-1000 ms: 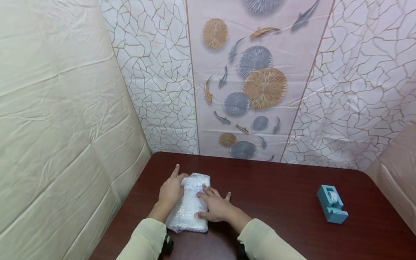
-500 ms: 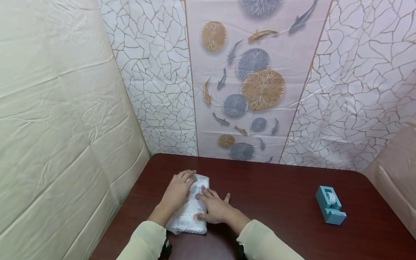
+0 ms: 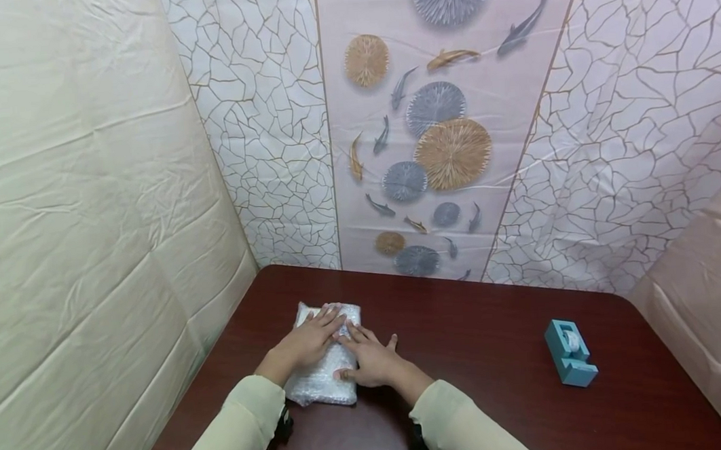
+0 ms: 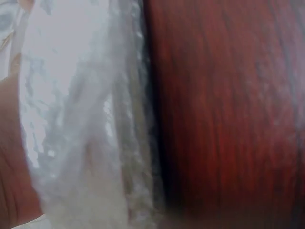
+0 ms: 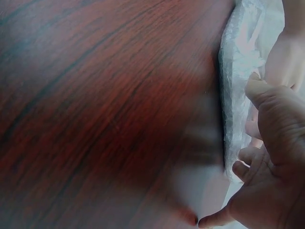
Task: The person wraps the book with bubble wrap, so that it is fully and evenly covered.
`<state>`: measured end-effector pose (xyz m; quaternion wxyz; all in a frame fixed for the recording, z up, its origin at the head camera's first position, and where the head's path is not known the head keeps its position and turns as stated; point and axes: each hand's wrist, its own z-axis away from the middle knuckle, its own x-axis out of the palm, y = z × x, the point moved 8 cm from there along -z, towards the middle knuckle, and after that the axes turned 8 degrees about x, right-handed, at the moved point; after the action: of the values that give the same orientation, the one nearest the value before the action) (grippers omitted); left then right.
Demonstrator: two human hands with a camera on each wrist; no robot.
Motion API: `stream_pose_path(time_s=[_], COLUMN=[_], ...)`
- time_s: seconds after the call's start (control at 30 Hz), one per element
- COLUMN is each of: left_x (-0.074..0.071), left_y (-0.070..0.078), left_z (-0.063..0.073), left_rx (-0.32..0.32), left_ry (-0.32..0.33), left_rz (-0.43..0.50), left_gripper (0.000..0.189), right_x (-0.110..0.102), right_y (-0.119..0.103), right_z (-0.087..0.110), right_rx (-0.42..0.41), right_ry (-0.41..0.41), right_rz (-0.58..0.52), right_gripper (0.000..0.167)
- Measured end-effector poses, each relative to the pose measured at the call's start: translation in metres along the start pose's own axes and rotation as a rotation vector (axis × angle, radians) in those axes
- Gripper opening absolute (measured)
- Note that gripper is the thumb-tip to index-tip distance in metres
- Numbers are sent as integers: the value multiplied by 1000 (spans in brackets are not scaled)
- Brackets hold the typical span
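Draped booth, room type unclear: fabric walls (image 3: pixel 92 232) around reddish-brown table (image 3: pixel 477 348).

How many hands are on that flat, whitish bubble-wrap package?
2: the left hand lies over the package from its left side, and the right hand rests over its right edge.
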<state>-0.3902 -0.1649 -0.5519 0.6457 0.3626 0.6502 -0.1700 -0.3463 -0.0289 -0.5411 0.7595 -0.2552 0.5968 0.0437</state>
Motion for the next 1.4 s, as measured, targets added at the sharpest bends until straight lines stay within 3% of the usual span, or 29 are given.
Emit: stream_pose_path(time_s=[0.1,0.13,0.27,0.43,0.63,0.77,1.1,1.4], left_x=[19,15,20,30,26,17,20,28], left_y=[-24,-18,-27,-40,-32,-20,-26,-33], left_z=[-2,-2,-5,-11,-13,-9,-9,-11], left_rx=[-13,-48,-58,-48,-60,-58,-83,-104], left_ry=[30,10,8,15,-25,-17,-23,-53], left_rz=[78,130,208,202,223,257,238,235], left_gripper=[60,58,56,55,58,58,58,59], right_x=[1,1,2,1,-8,-7,8,13], right_y=[-1,-1,2,7,13,11,9,0], right_z=[0,0,-1,-5,-15,-20,-19,-12], right_rx=[-12,-13,3,15,35,15,28,-28], right_ry=[4,4,8,16,42,15,37,79], right_rz=[-1,-3,-8,-1,35,42,156,236], right_gripper=[87,87,97,106,123,122,110,105])
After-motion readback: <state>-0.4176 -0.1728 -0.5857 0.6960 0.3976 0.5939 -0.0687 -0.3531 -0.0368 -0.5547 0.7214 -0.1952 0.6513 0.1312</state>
